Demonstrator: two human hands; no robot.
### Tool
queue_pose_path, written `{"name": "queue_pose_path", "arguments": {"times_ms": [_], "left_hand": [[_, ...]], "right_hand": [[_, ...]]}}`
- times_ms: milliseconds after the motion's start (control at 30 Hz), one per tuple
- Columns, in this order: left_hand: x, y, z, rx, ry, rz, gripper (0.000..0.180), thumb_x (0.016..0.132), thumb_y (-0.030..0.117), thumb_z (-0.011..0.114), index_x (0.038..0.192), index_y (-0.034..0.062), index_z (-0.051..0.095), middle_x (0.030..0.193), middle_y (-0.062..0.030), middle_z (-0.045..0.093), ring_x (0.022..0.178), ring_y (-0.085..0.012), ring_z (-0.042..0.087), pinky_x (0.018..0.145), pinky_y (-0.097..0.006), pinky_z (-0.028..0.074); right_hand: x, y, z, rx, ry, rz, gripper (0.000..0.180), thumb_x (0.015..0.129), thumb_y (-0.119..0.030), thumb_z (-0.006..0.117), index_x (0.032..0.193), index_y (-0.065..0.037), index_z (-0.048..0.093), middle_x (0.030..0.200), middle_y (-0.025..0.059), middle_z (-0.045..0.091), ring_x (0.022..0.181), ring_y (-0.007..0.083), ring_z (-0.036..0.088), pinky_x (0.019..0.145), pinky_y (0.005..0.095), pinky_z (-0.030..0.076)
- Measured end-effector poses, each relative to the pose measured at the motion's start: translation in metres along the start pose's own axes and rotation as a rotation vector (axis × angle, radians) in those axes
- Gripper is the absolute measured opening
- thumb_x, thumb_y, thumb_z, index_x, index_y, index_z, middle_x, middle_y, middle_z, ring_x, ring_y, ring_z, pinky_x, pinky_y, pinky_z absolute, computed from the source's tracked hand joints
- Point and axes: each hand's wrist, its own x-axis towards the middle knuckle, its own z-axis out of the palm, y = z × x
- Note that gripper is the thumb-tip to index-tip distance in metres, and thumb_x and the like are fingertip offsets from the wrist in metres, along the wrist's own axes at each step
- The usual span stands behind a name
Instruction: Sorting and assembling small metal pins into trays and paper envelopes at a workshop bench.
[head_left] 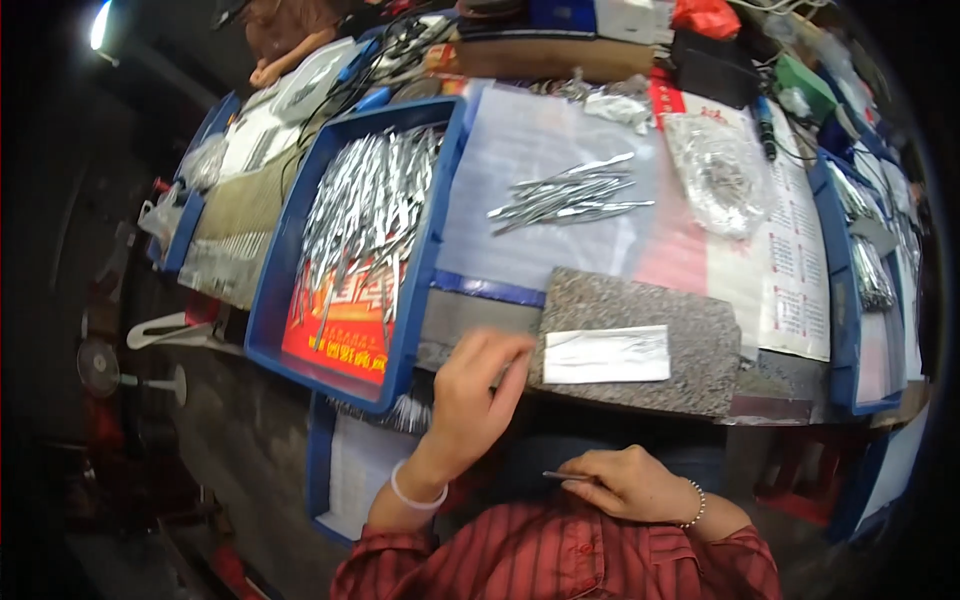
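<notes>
My right hand [635, 484] is closed in front of my lap. A thin, dark metal strip [563, 476] sticks out from between its thumb and fingers. My left hand [472, 405] is raised at the table's near edge, left of a speckled stone slab [640, 295]. Its fingers bend toward the slab, but motion smears their tips, so whether they hold anything is unclear. On the slab lies a white rectangular pad [607, 355] with a creased surface. Beyond it, a loose pile of slim silvery metal pieces [575, 195] rests on a plastic sheet [480, 145].
Left of my left hand, a blue tray [425, 280] holds many silvery metal pieces [365, 195] over a red printed sheet. A clear bag [722, 185] lies at the right, before another blue tray [850, 330]. Another person [285, 35] sits at the far left.
</notes>
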Motion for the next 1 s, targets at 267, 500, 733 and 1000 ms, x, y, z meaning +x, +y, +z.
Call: {"name": "queue_pose_path", "arguments": {"times_ms": [267, 500, 733, 1000], "left_hand": [[0.134, -0.072, 0.096, 0.390, -0.029, 0.193, 0.011, 0.078, 0.006, 0.068, 0.087, 0.0042, 0.063, 0.085, -0.0143, 0.059, 0.084, -0.0361, 0.058, 0.073, -0.046, 0.046], [0.143, -0.079, 0.096, 0.429, -0.172, 0.272, 0.013, 0.078, 0.010, 0.068, 0.087, 0.0057, 0.058, 0.086, -0.0149, 0.058, 0.085, -0.0362, 0.058, 0.073, -0.049, 0.044], [0.099, -0.011, 0.046, 0.062, 0.039, 0.076, 0.007, 0.084, -0.001, 0.064, 0.091, -0.0002, 0.062, 0.078, -0.0137, 0.066, 0.070, -0.0254, 0.065, 0.067, -0.032, 0.051], [0.009, 0.025, 0.018, -0.376, 0.007, -0.244, 0.012, 0.078, -0.010, 0.066, 0.087, -0.0016, 0.064, 0.084, -0.0073, 0.063, 0.078, -0.0137, 0.059, 0.072, -0.024, 0.046]], "right_hand": [[-0.042, 0.017, -0.003, 0.035, 0.161, 0.022, 0.021, 0.092, -0.019, 0.064, 0.101, -0.001, 0.065, 0.086, 0.0166, 0.068, 0.073, 0.0324, 0.068, 0.063, 0.0365, 0.055], [-0.052, 0.025, -0.022, 0.022, 0.225, 0.046, 0.020, 0.092, -0.020, 0.064, 0.100, -0.002, 0.065, 0.086, 0.0144, 0.068, 0.072, 0.0308, 0.068, 0.063, 0.0357, 0.055], [-0.058, 0.006, -0.112, -0.152, 0.645, 0.122, 0.013, 0.088, -0.013, 0.066, 0.097, -0.004, 0.065, 0.078, 0.0142, 0.064, 0.068, 0.0285, 0.066, 0.061, 0.0346, 0.051], [0.042, 0.098, -0.258, -0.628, 0.783, 0.259, 0.017, 0.083, -0.013, 0.060, 0.091, 0.002, 0.065, 0.082, 0.0222, 0.067, 0.075, 0.0387, 0.065, 0.069, 0.0451, 0.050]]}}
